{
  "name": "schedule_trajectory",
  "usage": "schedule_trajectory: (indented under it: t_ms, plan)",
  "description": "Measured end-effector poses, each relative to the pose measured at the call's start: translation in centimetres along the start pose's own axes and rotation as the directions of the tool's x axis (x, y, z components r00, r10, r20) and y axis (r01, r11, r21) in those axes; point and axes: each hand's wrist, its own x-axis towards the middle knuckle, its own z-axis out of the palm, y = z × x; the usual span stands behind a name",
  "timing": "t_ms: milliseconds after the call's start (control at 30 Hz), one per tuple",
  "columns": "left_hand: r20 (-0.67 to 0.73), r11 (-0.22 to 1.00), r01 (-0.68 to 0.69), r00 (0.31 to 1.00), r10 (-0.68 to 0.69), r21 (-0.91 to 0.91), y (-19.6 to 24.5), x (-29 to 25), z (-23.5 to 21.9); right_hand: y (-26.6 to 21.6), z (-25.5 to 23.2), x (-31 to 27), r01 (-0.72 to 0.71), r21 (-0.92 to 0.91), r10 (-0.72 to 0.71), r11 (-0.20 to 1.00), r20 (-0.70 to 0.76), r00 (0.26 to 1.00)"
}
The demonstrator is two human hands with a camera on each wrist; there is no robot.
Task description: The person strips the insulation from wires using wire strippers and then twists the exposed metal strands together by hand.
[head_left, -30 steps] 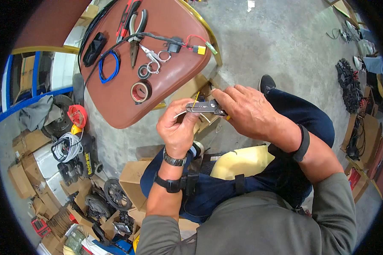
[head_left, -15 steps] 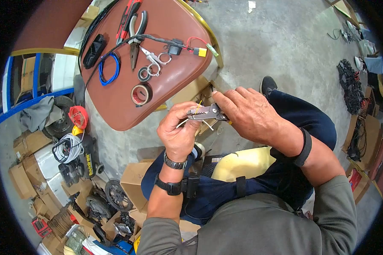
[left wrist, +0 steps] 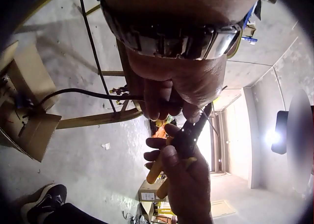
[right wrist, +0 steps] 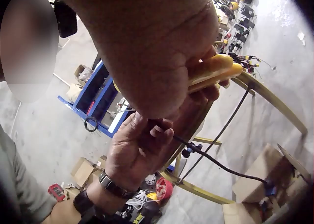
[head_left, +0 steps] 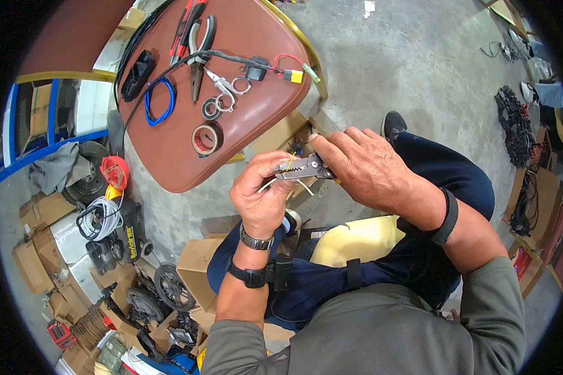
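In the head view my right hand grips a wire stripper. Its yellow handles lie in the palm in the right wrist view. The stripper's grey toothed head reaches my left hand, which pinches thin wires between thumb and fingers. A yellow wire crosses the toothed head, and a white wire sticks out below it. From the left hand a dark cable runs to a cardboard box on the floor in the left wrist view. The pinched ends are partly hidden by the fingers.
A brown chair seat in front carries pliers, scissors, a tape roll, a blue wire coil and a cable with a yellow connector. Boxes and wheels crowd the left floor. An open cardboard box stands below.
The stripper and both hands have shifted slightly. The stripper's head has turned a little, and the white wire below it shows at a different angle. The things on the seat stay put.
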Motion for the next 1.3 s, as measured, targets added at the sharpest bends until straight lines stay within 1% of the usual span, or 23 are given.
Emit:
schedule_trajectory:
  t_ms: [67, 167, 267, 367, 467, 567, 667, 767, 867, 967, 1067, 1300]
  plan:
    - [0.008, 1.000, -0.006, 1.000, 0.006, 0.016, -0.1, 0.0, -0.1, 0.0, 0.0, 0.0, 0.000, 0.006, 0.000, 1.000, 0.001, 1.000]
    - [-0.002, 1.000, -0.001, 1.000, 0.001, -0.018, 0.0, 0.0, 0.0, 0.0, -0.1, 0.0, 0.000, 0.015, 0.000, 1.000, 0.000, 1.000]
    - [-0.007, 1.000, -0.011, 1.000, 0.011, -0.011, 0.2, 0.1, 0.0, 0.1, 0.0, 0.1, -0.002, 0.019, 0.002, 1.000, -0.002, 1.000]
    - [0.023, 1.000, 0.019, 1.000, -0.019, -0.012, 0.5, 0.0, 0.1, 0.1, 0.2, 0.1, 0.002, 0.027, -0.002, 1.000, -0.014, 1.000]
    - [0.006, 0.996, 0.083, 0.997, -0.083, -0.021, 1.1, 0.1, 0.5, 0.0, 0.3, 0.2, 0.015, 0.036, -0.014, 0.999, -0.029, 0.999]
    - [0.002, 0.995, 0.095, 0.995, -0.095, -0.007, 0.9, -0.1, 0.4, 0.1, 0.5, 0.2, 0.021, 0.042, -0.020, 0.999, -0.034, 0.999]
    - [-0.001, 0.997, 0.081, 0.997, -0.081, 0.000, 0.7, -0.1, 0.5, 0.0, 0.5, 0.2, 0.027, 0.037, -0.026, 0.999, -0.033, 0.999]
    - [0.017, 0.998, 0.048, 0.999, -0.049, 0.051, 0.9, 0.1, 0.5, -0.1, 0.5, 0.3, 0.035, 0.043, -0.033, 0.998, -0.051, 0.998]
    - [0.055, 0.996, 0.059, 0.996, -0.063, 0.069, 0.8, -0.1, 0.3, -0.1, 0.3, 0.4, 0.038, 0.037, -0.037, 0.999, -0.051, 0.998]
    - [0.052, 0.996, 0.048, 0.997, -0.051, 0.069, 0.7, -0.1, 0.3, -0.1, 0.3, 0.4, 0.039, 0.035, -0.037, 0.999, -0.046, 0.998]
    - [0.006, 0.995, 0.083, 0.997, -0.083, 0.053, 1.0, 0.1, 0.6, -0.2, 0.3, 0.3, 0.035, 0.047, -0.033, 0.998, -0.037, 0.999]
    - [0.028, 0.996, 0.060, 0.998, -0.062, 0.071, 0.8, 0.0, 0.4, -0.3, 0.3, 0.3, 0.031, 0.061, -0.029, 0.998, -0.027, 0.999]
